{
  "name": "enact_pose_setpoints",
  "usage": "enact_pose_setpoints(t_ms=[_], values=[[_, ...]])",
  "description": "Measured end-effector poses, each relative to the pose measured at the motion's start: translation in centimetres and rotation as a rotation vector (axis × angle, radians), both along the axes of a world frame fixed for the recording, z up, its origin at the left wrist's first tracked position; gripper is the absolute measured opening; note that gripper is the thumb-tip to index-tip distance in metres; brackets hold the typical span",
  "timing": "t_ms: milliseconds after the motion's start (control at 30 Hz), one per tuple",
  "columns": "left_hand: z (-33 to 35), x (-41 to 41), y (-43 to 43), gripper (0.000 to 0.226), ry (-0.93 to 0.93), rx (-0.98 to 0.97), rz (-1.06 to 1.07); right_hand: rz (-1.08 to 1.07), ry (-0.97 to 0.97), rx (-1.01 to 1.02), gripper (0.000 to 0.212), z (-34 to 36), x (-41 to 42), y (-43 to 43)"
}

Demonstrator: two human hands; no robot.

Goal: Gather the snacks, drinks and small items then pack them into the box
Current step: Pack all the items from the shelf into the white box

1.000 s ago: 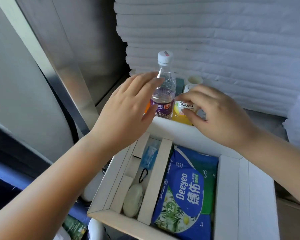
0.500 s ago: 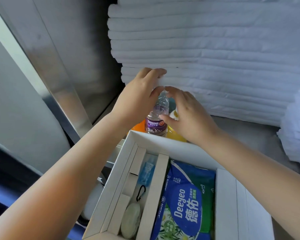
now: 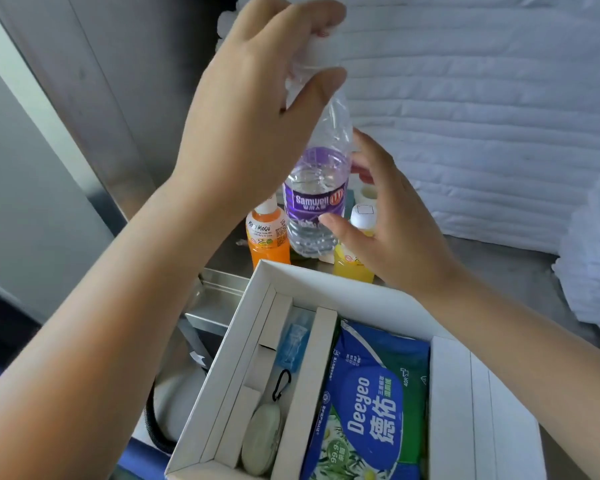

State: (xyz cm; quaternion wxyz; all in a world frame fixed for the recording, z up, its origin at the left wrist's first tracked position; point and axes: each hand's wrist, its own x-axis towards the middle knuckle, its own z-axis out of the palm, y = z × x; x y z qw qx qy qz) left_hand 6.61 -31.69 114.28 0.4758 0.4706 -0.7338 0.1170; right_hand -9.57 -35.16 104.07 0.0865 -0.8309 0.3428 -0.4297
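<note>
Water bottle (image 3: 314, 202): we hold it lifted just behind the box (image 3: 326, 282).
Left hand (image 3: 257, 109): fingers (image 3: 321, 15) curled round its neck.
Right hand (image 3: 392, 223): relaxed, thumb touching the label.
Packed: wipes pack (image 3: 371, 400), oval case (image 3: 261, 434).
Left to pack: orange juice (image 3: 267, 240), yellow juice (image 3: 352, 268).

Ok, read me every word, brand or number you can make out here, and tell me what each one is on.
"Samwell": purple label of the water bottle.
"MOGU MOGU": orange drink bottle.
"Deeyeo" and "德佑": blue wipes pack.
"99.9": same pack, lower corner.
Fine print on all three: too small to read.
Yellow bottle: label mostly hidden by the right hand.
</note>
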Motion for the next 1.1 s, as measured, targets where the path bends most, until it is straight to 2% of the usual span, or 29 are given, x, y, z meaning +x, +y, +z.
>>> enact_pose_setpoints(t_ms=[167,300,433,567,667,767,900,1100], values=[[-1.1,-0.5,2.6,0.036,0.077,0.048,-0.041,0.157,-0.053,0.200,0.088,-0.4,-0.5,2.8],[-2.4,-0.6,4.2,0.032,0.142,0.118,-0.043,0.251,-0.053,0.379,0.085,-1.0,-1.5,5.2],[-4.5,0.1,6.1,0.025,0.167,0.248,-0.053,0.245,0.096,0.478,0.085,-1.6,-3.5,7.0],[-7.4,1.3,7.6,0.018,0.162,0.520,-0.056,0.241,0.355,0.637,0.086,-2.5,-5.2,8.4],[-10.1,2.3,8.4,0.019,-0.009,0.729,-0.006,0.251,0.563,0.715,0.087,-3.4,-5.9,8.9],[-12.3,2.9,9.1,0.024,-0.178,0.897,-0.048,0.275,0.732,0.768,0.084,-4.2,-6.3,9.1],[-13.9,3.2,9.3,0.038,-0.373,1.063,-0.151,0.337,0.816,0.820,0.080,-4.7,-6.1,9.3],[-15.9,3.2,9.1,0.011,-0.660,1.216,-0.284,0.356,0.946,0.835,0.078,-6.0,-5.2,10.0]])
